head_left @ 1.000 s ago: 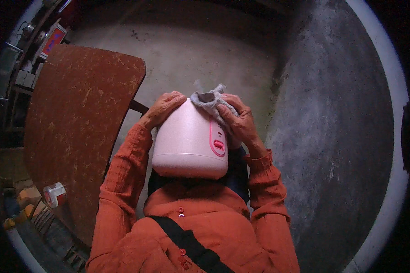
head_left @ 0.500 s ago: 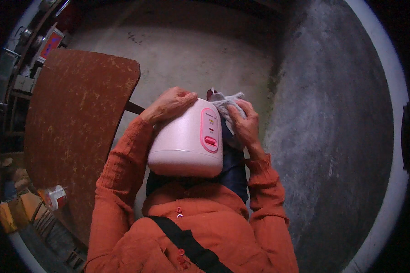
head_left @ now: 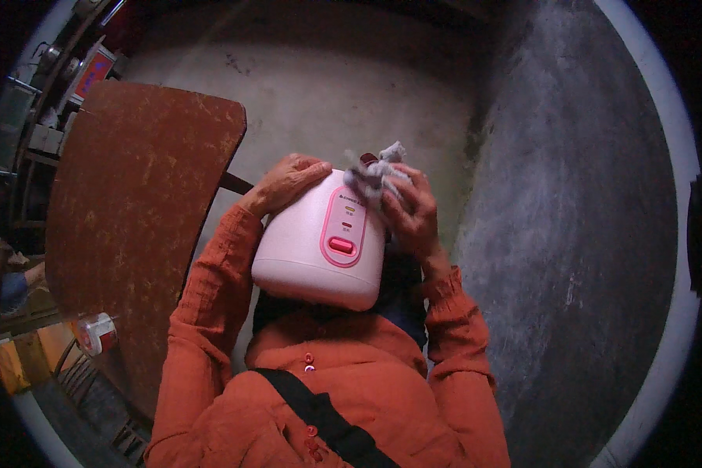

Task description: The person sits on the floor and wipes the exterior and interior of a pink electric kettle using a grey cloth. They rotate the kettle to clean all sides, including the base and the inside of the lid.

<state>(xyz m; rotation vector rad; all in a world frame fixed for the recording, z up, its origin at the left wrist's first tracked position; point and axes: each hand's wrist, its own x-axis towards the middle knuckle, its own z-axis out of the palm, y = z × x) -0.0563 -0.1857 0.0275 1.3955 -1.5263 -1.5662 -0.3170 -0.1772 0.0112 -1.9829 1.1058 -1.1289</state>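
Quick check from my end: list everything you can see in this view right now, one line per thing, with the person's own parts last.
rice cooker: one, pale pink with a darker pink control panel, centre, held on the lap, tilted.
cloth: one, grey, crumpled, against the cooker's upper right edge.
table: one, rusty brown top, left of the person.
small jar: one, clear with a red label, lower left beside the table.
shelves with clutter: far upper left, details too small to tell.
floor: pale concrete, beyond the cooker.
wall: dark grey, rough, on the right.
strap: one, black, across the orange shirt.
left hand: flat on the cooker's upper left.
right hand: pressing the cloth to the cooker.
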